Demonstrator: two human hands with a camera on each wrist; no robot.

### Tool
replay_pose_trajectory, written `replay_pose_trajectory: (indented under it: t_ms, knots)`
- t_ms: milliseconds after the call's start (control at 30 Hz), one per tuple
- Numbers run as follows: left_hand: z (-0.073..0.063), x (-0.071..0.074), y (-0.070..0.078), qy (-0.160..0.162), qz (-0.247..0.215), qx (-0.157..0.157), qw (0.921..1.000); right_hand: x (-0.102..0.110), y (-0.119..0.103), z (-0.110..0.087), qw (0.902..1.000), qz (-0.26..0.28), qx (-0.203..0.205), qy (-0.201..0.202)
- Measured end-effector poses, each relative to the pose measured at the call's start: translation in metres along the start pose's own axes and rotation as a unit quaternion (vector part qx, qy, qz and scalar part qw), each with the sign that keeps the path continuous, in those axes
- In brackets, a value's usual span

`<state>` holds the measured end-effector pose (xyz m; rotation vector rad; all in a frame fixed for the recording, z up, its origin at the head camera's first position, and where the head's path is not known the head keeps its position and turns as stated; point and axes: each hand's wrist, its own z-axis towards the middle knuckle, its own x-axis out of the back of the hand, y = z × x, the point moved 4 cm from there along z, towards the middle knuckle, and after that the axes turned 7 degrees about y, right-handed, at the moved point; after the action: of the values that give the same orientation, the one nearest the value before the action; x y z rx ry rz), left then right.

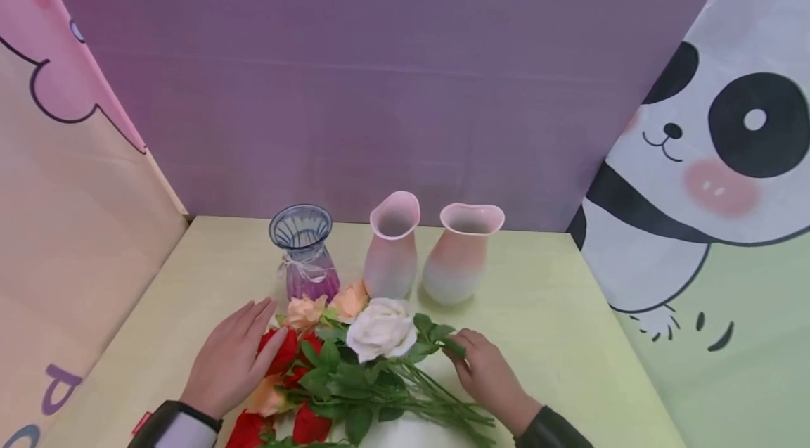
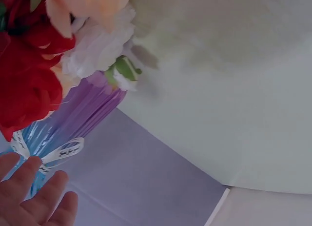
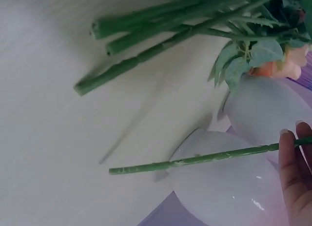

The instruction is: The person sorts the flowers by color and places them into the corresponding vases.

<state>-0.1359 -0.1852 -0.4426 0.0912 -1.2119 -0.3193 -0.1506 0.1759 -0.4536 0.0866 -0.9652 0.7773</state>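
Note:
My right hand (image 1: 490, 370) pinches the green stem (image 3: 195, 160) of a white rose (image 1: 382, 330) among its leaves. The stem's cut end sticks out free beyond the fingers in the right wrist view. At the left side of the flower pile, my left hand (image 1: 234, 356) lies with fingers straight beside a red rose (image 1: 278, 352). Peach roses (image 1: 306, 312) lie at the far side of the pile, and more red roses (image 1: 311, 425) at the near side. Several other green stems (image 1: 443, 402) point to the right below my right hand.
Behind the flowers stand a blue-purple glass vase (image 1: 313, 272) tied with a ribbon and two pink-white vases, one in the middle (image 1: 392, 261) and one to its right (image 1: 457, 269). A purple backdrop (image 1: 380, 103) closes off the far table edge, with printed panels at both sides.

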Motion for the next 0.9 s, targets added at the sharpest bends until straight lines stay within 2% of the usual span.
replay_pose_trajectory:
  t_ms: [233, 367, 433, 600, 900]
  knots:
    - [0.011, 0.005, 0.01, 0.004, -0.004, -0.016, 0.9999, 0.007, 0.007, 0.008, 0.9972, 0.01, -0.069, 0.025]
    - [0.016, 0.008, 0.015, 0.019, -0.003, -0.036, 0.9992, 0.012, 0.011, 0.012, 0.994, 0.03, -0.096, 0.044]
    - [0.018, 0.009, 0.017, 0.025, -0.003, -0.045, 0.9987, 0.013, 0.014, 0.015, 0.9906, 0.045, -0.122, 0.043]
    - [0.024, 0.011, 0.021, 0.031, -0.007, -0.065, 0.9974, 0.021, 0.023, 0.021, 0.9767, 0.089, -0.191, 0.038]
    - [0.038, 0.014, 0.028, 0.019, -0.018, -0.092, 0.9954, 0.041, 0.039, 0.034, 0.9502, 0.166, -0.253, 0.075]
